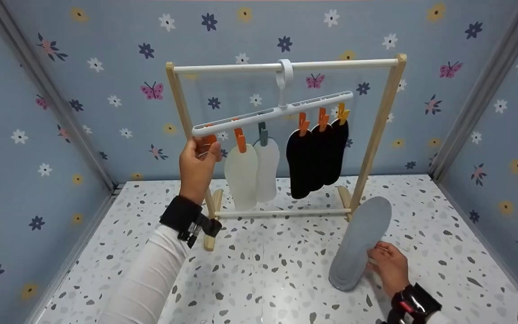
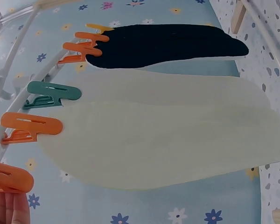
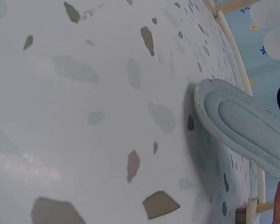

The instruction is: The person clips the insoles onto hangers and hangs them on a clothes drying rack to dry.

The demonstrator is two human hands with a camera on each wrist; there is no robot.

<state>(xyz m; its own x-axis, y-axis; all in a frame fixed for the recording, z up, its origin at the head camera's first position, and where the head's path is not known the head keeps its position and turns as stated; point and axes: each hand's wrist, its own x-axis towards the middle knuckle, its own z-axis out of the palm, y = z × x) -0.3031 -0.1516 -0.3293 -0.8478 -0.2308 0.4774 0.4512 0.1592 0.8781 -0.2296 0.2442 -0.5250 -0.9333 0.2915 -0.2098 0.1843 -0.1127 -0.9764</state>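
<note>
My left hand [image 1: 197, 170] pinches an orange clothespin [image 2: 11, 178] at the left end of the white hanger [image 1: 241, 121]. The hanger tilts, its left end lower than its right. Beside that clothespin, a cream insole [image 1: 241, 177] hangs from another orange one, and a whitish insole [image 1: 268, 171] from a green clothespin [image 2: 54, 91]. Several black insoles [image 1: 301, 166] hang on the right half from orange and yellow clothespins. Low at the right, my right hand [image 1: 389, 266] grips a grey insole [image 1: 361, 243] by its edge, held at a slant near the floor surface.
The hanger's hook [image 1: 285, 74] loops over the top bar [image 1: 344, 64] of a rack with wooden posts [image 1: 378, 130]. A speckled white surface [image 1: 263, 270] lies below. Flowered blue panels [image 1: 119, 76] stand behind and at both sides.
</note>
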